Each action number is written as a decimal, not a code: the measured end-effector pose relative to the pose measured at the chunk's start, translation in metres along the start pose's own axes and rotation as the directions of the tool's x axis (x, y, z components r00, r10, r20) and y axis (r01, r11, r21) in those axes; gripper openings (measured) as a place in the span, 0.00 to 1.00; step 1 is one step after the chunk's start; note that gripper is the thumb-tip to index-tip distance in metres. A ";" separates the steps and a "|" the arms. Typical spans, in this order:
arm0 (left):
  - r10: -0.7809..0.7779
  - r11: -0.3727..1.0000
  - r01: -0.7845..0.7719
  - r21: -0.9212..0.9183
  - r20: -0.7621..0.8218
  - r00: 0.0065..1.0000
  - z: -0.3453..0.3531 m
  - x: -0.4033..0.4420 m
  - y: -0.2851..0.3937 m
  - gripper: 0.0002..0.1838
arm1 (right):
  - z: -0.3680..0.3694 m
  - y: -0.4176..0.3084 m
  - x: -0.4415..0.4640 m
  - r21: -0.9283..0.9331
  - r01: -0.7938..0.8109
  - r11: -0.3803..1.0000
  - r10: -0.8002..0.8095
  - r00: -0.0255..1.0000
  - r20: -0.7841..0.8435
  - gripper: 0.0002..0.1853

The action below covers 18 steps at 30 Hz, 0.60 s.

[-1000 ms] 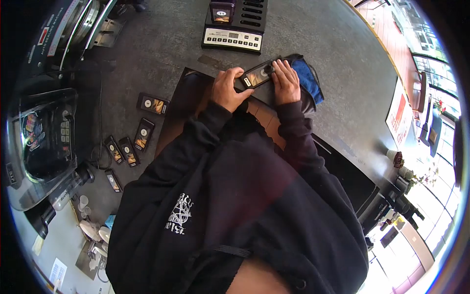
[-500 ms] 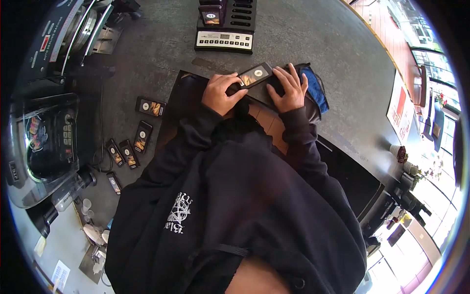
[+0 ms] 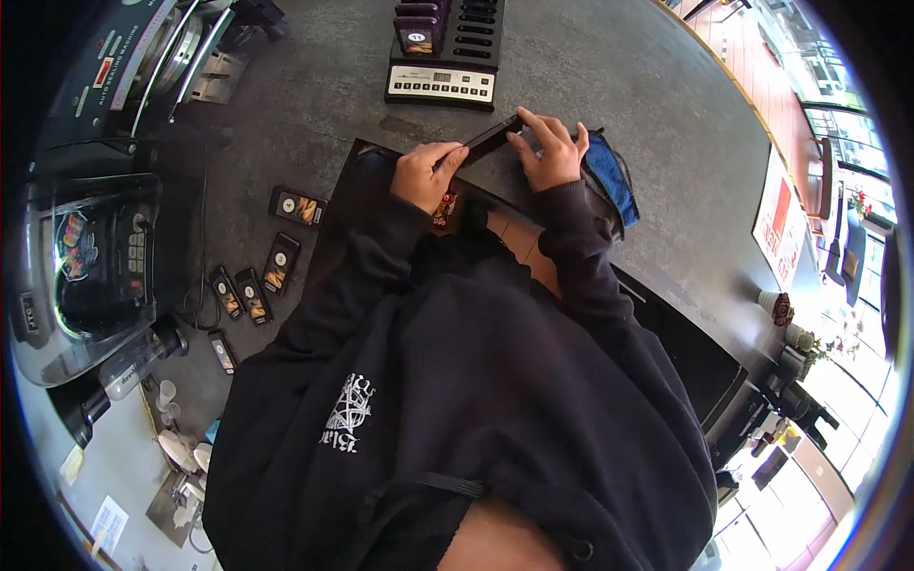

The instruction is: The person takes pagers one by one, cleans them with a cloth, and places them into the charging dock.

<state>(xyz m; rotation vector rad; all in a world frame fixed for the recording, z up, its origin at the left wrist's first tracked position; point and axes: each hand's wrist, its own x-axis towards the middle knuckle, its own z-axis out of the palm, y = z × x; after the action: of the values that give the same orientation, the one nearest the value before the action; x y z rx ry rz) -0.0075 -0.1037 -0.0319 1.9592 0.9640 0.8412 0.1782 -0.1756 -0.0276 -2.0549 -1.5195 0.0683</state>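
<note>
A black restaurant pager (image 3: pixel 491 134) is held at its two ends, turned so that its thin edge faces up and its printed face is hidden. My left hand (image 3: pixel 425 175) pinches the lower left end between thumb and fingers. At the upper right end, the fingers of my right hand (image 3: pixel 552 155) grip the corner, the thumb apart below it. Just beyond that hand lies a blue cloth (image 3: pixel 611 178) with a dark edging. Several pagers (image 3: pixel 299 206) with numbered, food-printed faces lie on the counter to my left.
Ahead stands a pager charging base (image 3: pixel 440 84) with a keypad, several slots and upright pagers (image 3: pixel 417 38). A sealing machine (image 3: pixel 119 67) is at far left, above a dark appliance with a keypad (image 3: pixel 136 246). A red and white sign (image 3: pixel 776 224) lies along the right edge.
The pager has tipped from showing its numbered face to edge-on. My right fingers, spread beside it before, have come together on its upper end. The cloth stays beside my right hand.
</note>
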 end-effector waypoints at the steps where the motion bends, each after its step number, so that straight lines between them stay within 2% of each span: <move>1: 0.000 1.000 0.000 0.000 -0.001 1.000 0.000 0.001 0.000 0.14 | 0.001 -0.001 0.001 0.000 0.001 1.000 -0.001 1.000 0.000 0.20; 3: -0.093 0.996 0.093 0.011 -0.013 0.996 0.000 0.004 0.001 0.14 | 0.005 -0.003 0.002 0.002 -0.004 1.000 0.004 1.000 -0.018 0.20; 7: -0.064 0.997 0.067 0.043 -0.079 0.995 0.004 0.010 -0.009 0.14 | 0.014 -0.001 0.002 -0.006 -0.017 1.000 0.017 1.000 0.001 0.19; 9: -0.175 0.981 0.173 0.087 0.014 0.984 0.003 0.012 -0.013 0.14 | 0.018 0.000 0.001 -0.016 -0.034 0.999 0.034 0.999 0.009 0.18; 12: -0.194 0.978 0.191 0.084 0.030 0.980 0.005 0.011 -0.014 0.13 | 0.019 0.003 0.000 -0.032 -0.003 0.999 0.004 1.000 0.031 0.18; 16: -0.187 0.968 0.178 0.178 0.037 0.982 0.006 0.009 -0.012 0.13 | 0.020 0.003 -0.002 -0.032 -0.008 0.999 0.009 1.000 0.020 0.17; 18: -0.095 0.975 0.094 0.201 -0.004 0.995 0.007 0.009 -0.011 0.14 | 0.015 0.005 -0.003 -0.051 0.037 0.998 -0.037 0.999 -0.011 0.17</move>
<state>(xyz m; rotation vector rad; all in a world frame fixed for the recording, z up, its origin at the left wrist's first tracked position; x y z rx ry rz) -0.0014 -0.0943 -0.0431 2.0657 1.1685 0.7069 0.1764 -0.1726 -0.0434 -2.0621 -1.5666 0.0038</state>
